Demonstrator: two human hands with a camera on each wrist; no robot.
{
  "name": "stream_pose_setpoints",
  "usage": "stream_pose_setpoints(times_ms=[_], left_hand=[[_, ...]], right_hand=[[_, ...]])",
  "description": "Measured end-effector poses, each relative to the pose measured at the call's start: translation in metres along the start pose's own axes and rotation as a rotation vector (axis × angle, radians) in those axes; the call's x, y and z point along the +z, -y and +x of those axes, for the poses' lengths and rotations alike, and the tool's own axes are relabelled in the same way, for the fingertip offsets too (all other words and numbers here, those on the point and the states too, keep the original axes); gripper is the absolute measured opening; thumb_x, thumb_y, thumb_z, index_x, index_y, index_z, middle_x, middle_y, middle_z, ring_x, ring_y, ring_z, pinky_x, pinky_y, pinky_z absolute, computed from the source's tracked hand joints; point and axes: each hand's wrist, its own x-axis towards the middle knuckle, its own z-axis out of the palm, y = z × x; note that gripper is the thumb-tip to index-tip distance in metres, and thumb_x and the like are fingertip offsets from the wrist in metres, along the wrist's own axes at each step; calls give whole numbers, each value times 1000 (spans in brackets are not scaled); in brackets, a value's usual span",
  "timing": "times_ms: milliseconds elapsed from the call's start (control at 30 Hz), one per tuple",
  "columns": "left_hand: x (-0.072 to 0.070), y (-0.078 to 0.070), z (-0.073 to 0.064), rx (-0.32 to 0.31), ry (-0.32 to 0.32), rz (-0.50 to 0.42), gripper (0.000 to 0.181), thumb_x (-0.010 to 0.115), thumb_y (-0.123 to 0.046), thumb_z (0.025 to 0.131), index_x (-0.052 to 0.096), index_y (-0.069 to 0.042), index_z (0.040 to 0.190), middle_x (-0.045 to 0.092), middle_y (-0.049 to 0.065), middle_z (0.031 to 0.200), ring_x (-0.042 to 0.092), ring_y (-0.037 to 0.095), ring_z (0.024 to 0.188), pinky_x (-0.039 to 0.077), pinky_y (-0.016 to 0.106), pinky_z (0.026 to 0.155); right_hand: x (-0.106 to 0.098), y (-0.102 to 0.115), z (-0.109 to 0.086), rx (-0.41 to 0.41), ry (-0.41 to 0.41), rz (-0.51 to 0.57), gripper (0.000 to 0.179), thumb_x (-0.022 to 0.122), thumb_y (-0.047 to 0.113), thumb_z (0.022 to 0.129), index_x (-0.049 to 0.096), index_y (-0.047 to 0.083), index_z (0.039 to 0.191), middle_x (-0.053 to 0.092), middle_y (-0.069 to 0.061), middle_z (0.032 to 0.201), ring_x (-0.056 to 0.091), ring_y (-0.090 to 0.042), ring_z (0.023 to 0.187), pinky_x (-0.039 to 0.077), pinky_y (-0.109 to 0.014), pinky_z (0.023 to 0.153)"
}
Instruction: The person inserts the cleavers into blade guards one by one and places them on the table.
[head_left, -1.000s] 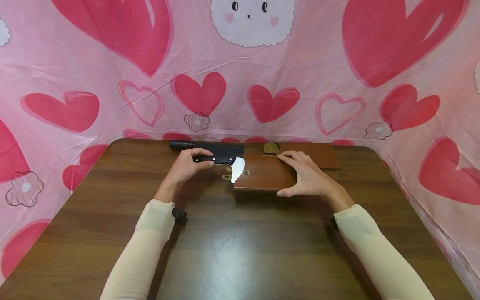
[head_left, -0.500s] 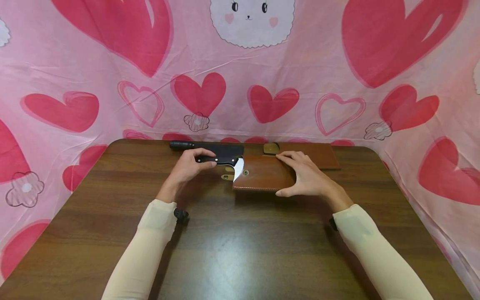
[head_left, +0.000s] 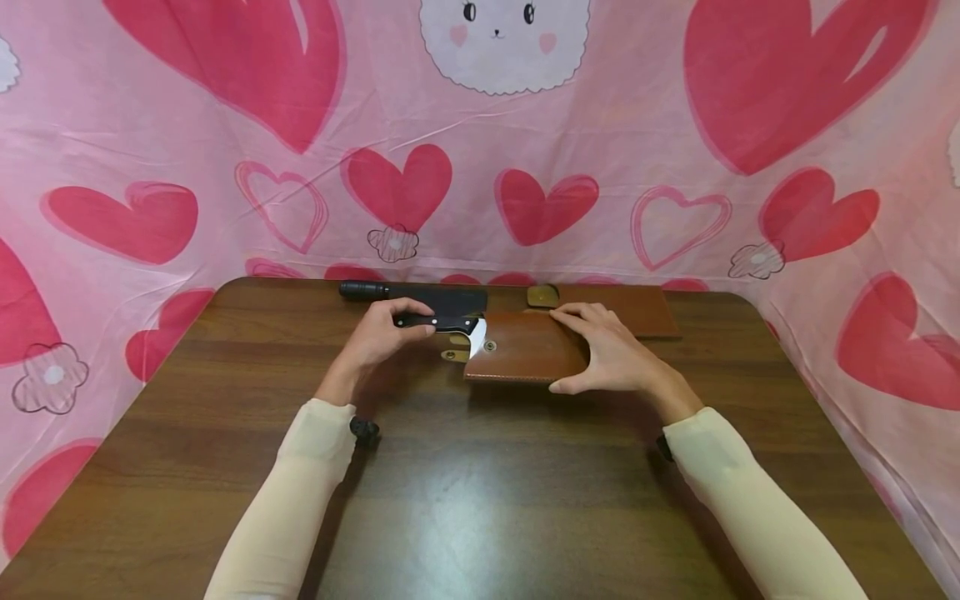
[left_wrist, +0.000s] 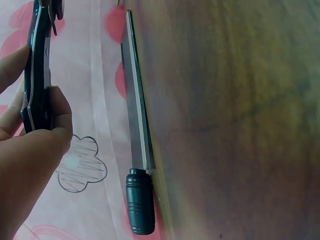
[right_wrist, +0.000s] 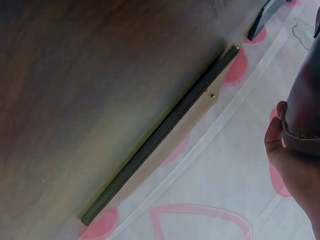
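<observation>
In the head view my left hand (head_left: 378, 333) pinches the black riveted handle (head_left: 453, 323) of a knife between thumb and fingers. Only a sliver of its bright blade (head_left: 477, 336) shows; the rest is hidden inside a brown leather knife sheath (head_left: 528, 346). My right hand (head_left: 611, 350) grips that sheath at its right end, thumb on the near edge and fingers on the far edge. A strap with a snap (head_left: 453, 355) sticks out at the sheath's left. The left wrist view shows the handle (left_wrist: 37, 75) in my fingers, the right wrist view the stitched sheath end (right_wrist: 304, 105).
Behind my left hand lies a cleaver with a dark blade (head_left: 442, 297) and ribbed black handle (head_left: 363, 289). A second brown leather sheath (head_left: 626, 308) with a snap strap (head_left: 542, 296) lies at the back right. A pink heart-print cloth (head_left: 480, 133) hangs behind the wooden table (head_left: 435, 500).
My left hand has moved slightly right with the knife, and less of the blade shows outside the sheath. My right hand and the sheath have shifted very slightly left.
</observation>
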Motion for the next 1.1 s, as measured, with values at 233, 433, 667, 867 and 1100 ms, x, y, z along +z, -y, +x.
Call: stream_pose_setpoints(times_ms=[233,433,667,867,1100], left_hand=[[1,0,2,4,10,5,29,78,-9,88,71,0,115,64,16,112,52,28,100,47,31,82],[3,1,2,2,4,-15,28,77,-6,87,71,1,114,65,16,110,53,26,98,48,28,80],[7,2,6,0,57,79,26,73,-7,92,71,1,116,64,17,118,52,29,106,42,38,94],[8,0,5,-70,72,113,26,70,-9,95,72,-1,120,62,18,126,51,31,112,39,46,101],[7,5,5,-74,78,134,25,71,-9,95,72,-2,119,62,18,127,51,33,118,36,51,108]], right_hand=[[1,-1,0,-1,-4,2,111,87,63,65,45,9,152,41,-8,150,34,-32,133,33,-61,104],[-1,0,0,12,19,4,111,86,63,66,44,9,153,40,-8,151,34,-32,134,33,-62,104],[4,-8,-2,-12,54,-59,114,84,65,67,42,5,153,41,-13,151,34,-37,135,29,-62,107],[10,-11,-4,-15,78,-88,114,82,69,68,42,5,154,41,-14,151,35,-37,135,28,-62,109],[11,-10,-2,-13,77,-99,113,82,68,67,44,6,153,42,-14,150,37,-37,134,31,-62,107]])
